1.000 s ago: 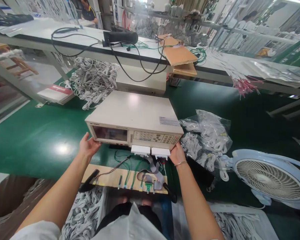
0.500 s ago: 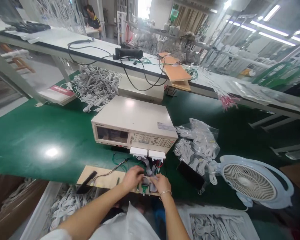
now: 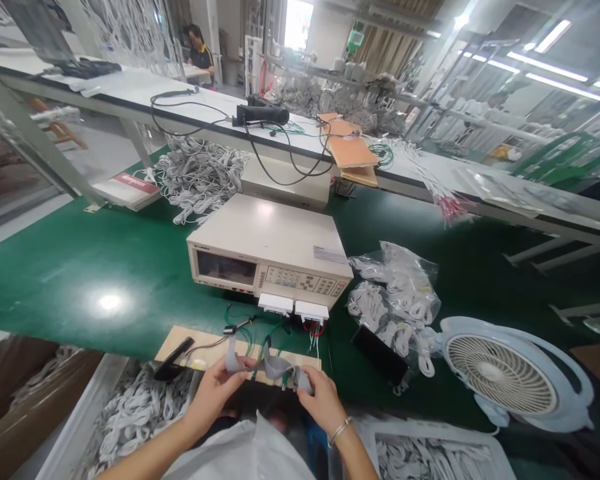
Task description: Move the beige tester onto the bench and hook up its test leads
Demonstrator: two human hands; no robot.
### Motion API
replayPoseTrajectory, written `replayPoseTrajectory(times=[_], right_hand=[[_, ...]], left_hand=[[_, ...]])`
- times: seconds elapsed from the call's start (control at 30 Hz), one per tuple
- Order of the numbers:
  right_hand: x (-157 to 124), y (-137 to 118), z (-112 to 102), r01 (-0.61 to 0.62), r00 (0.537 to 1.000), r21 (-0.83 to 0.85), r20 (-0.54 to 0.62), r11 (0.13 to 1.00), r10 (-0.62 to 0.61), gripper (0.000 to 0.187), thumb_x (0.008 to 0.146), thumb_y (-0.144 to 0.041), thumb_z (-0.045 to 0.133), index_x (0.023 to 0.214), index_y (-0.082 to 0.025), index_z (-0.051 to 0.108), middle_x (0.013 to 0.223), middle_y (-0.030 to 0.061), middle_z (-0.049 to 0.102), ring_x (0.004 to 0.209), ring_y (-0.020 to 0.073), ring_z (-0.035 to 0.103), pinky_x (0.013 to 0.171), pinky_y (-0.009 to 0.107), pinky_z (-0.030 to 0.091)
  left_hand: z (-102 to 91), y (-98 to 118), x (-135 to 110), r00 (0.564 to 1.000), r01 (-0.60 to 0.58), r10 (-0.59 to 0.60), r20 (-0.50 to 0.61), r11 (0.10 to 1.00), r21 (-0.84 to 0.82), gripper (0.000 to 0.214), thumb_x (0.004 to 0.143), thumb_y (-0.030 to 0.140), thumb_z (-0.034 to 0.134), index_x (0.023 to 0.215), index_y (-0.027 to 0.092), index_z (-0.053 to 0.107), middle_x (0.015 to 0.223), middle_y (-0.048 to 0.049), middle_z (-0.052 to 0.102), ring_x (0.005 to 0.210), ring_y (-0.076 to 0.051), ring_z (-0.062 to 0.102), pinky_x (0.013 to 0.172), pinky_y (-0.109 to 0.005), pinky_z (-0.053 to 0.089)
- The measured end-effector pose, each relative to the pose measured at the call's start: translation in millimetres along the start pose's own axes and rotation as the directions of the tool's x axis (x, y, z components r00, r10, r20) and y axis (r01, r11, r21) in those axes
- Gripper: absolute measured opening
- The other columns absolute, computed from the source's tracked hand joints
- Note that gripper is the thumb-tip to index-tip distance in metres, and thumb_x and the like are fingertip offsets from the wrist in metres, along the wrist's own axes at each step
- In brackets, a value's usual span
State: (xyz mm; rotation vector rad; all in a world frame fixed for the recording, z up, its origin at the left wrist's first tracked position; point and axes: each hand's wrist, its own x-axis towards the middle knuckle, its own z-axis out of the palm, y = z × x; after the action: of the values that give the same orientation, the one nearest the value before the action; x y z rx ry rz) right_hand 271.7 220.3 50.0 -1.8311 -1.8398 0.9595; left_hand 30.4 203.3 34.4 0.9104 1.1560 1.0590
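Observation:
A grey flat ribbon cable (image 3: 270, 365) stretches between both hands above a wooden board (image 3: 205, 348) at the bench's near edge. My left hand (image 3: 215, 393) pinches its left end. My right hand (image 3: 321, 400), with a bracelet at the wrist, grips its right end. Green and red wires run from the board up to two white connector blocks (image 3: 294, 307) on the front of a beige test instrument (image 3: 267, 250). A black handle (image 3: 173, 358) lies on the board's left end.
Bags of white cables (image 3: 397, 293) and a black phone (image 3: 380, 355) lie right of the instrument, then a pale blue fan (image 3: 505, 373). Bins of white cables (image 3: 130, 417) sit below the green bench (image 3: 70, 267). A person works far behind.
Both hands left the instrument's front corners and came down to the board. They have lifted the grey ribbon cable and pulled it out between them, off the connector blocks.

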Motion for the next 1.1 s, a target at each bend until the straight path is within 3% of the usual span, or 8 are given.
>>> replayPoseTrajectory(times=[0.17, 0.33, 0.43, 0.5, 0.6, 0.7, 0.8, 1.1], right_hand=[[14.6, -38.7, -7.6, 0.178, 0.959, 0.101, 0.207, 0.979, -0.196, 0.004, 0.065, -0.021, 0.058, 0.062, -0.019, 0.060, 0.066, -0.0002, 0.059, 0.071, 0.0176, 0.052, 0.079, 0.034, 0.035], [17.6, -93.8, -37.6, 0.240, 0.839, 0.292, 0.417, 0.926, -0.349, 0.011, 0.069, -0.026, 0.058, 0.064, -0.017, 0.057, 0.062, -0.0021, 0.056, 0.060, 0.0128, 0.051, 0.060, 0.024, 0.039], [12.7, -109.6, -52.5, 0.114, 0.756, 0.524, 0.506, 0.844, -0.416, 0.019, 0.072, -0.035, 0.058, 0.073, -0.016, 0.061, 0.055, -0.0005, 0.059, 0.052, 0.0131, 0.053, 0.055, 0.026, 0.040], [13.2, -104.4, -51.2, -0.055, 0.843, 0.684, 0.422, 0.727, -0.333, 0.030, 0.072, -0.041, 0.057, 0.087, -0.015, 0.059, 0.048, -0.0005, 0.058, 0.044, 0.0128, 0.051, 0.049, 0.026, 0.039], [22.5, -75.8, -31.3, -0.165, 0.976, 0.798, 0.215, 0.579, -0.018, 0.036, 0.073, -0.049, 0.052, 0.086, -0.015, 0.056, 0.036, -0.0067, 0.047, 0.031, 0.0088, 0.040, 0.037, 0.022, 0.034], [38.6, -40.0, -3.5, -0.180, 0.981, 0.808, 0.105, 0.561, 0.163, 0.038, 0.070, -0.054, 0.051, 0.077, -0.017, 0.053, 0.034, -0.0089, 0.042, 0.027, 0.0078, 0.035, 0.029, 0.019, 0.027], [54.7, -15.0, 15.3, -0.150, 0.971, 0.821, 0.018, 0.551, 0.238, 0.038, 0.069, -0.054, 0.051, 0.080, -0.018, 0.051, 0.050, -0.0045, 0.055, 0.037, 0.0101, 0.048, 0.034, 0.021, 0.037], [80.6, 10.6, 19.6, -0.065, 0.953, 0.777, -0.137, 0.626, 0.269, 0.031, 0.068, -0.048, 0.055, 0.065, -0.017, 0.052, 0.057, -0.0034, 0.057, 0.037, 0.0070, 0.045, 0.030, 0.017, 0.033]], left_hand=[[-0.4, -1.3, -6.5, 0.961, 0.160, -0.261, -0.094, 0.798, -0.581, 0.035, 0.075, 0.041, 0.050, 0.098, 0.017, 0.056, 0.098, -0.0075, 0.064, 0.099, -0.020, 0.055, 0.088, -0.032, 0.039], [-8.2, -0.8, -9.9, 0.923, 0.155, -0.351, -0.156, 0.712, -0.685, 0.036, 0.075, 0.039, 0.053, 0.105, 0.019, 0.049, 0.085, -0.0059, 0.067, 0.082, -0.015, 0.061, 0.075, -0.028, 0.045], [-16.1, -0.4, -11.2, 0.917, 0.078, -0.320, -0.238, 0.729, -0.680, 0.027, 0.072, 0.032, 0.058, 0.095, 0.020, 0.051, 0.083, -0.0039, 0.067, 0.076, -0.013, 0.061, 0.070, -0.024, 0.045], [-20.1, 2.1, -8.4, 0.915, 0.028, -0.292, -0.278, 0.734, -0.679, 0.022, 0.070, 0.028, 0.058, 0.089, 0.019, 0.052, 0.083, -0.0021, 0.066, 0.075, -0.011, 0.060, 0.069, -0.022, 0.045], [-20.5, 11.7, 1.2, 0.927, -0.007, -0.249, -0.279, 0.735, -0.678, 0.016, 0.070, 0.029, 0.056, 0.080, 0.017, 0.054, 0.075, 0.0006, 0.064, 0.071, -0.010, 0.059, 0.067, -0.021, 0.044], [-13.0, 25.2, 12.1, 0.954, 0.005, -0.201, -0.224, 0.755, -0.656, 0.020, 0.071, 0.036, 0.055, 0.075, 0.017, 0.054, 0.069, 0.0016, 0.060, 0.066, -0.010, 0.057, 0.063, -0.021, 0.043], [-0.7, 33.7, 17.6, 0.962, 0.011, -0.175, -0.210, 0.793, -0.609, 0.022, 0.068, 0.038, 0.059, 0.076, 0.018, 0.052, 0.066, 0.0044, 0.058, 0.059, -0.008, 0.053, 0.056, -0.019, 0.041], [26.4, 22.0, 7.5, 0.937, 0.332, -0.349, 0.000, 0.891, -0.309, 0.027, 0.064, 0.038, 0.063, 0.075, 0.018, 0.049, 0.056, 0.0057, 0.053, 0.048, -0.007, 0.048, 0.050, -0.018, 0.038]])
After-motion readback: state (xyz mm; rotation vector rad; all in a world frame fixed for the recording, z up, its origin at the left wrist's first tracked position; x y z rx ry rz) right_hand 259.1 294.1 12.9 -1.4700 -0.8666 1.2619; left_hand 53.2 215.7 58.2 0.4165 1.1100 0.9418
